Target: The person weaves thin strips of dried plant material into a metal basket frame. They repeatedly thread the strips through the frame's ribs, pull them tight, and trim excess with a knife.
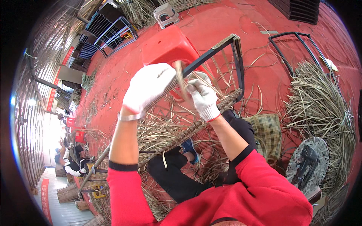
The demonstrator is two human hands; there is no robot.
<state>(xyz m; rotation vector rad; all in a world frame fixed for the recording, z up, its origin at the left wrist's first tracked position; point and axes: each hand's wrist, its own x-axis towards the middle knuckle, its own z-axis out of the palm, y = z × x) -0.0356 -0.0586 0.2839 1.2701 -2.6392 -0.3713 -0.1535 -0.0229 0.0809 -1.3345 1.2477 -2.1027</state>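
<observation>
A dark metal frame [211, 52] stands tilted before me, one lower rail [222, 101] wrapped closely in pale strips. At its upper bar, a flat tan plant-fibre strip [180, 77] crosses the metal, slightly blurred. My left hand [151, 86], in a white knit glove, is curled closed at the strip on the left side of the bar; its fingertips are partly hidden. On the other side, my white-gloved right hand [203, 96] pinches the strip between thumb and fingers, just below the bar. Many loose strips [162, 132] hang and lie beneath the frame.
A red plastic stool [166, 45] stands just beyond the frame. Right of me lie a big bundle of strips [320, 101], another bare frame [294, 35] and a plaid cloth [267, 132]. A pale stool [166, 15] is farther off. Another person [75, 162] sits at far left.
</observation>
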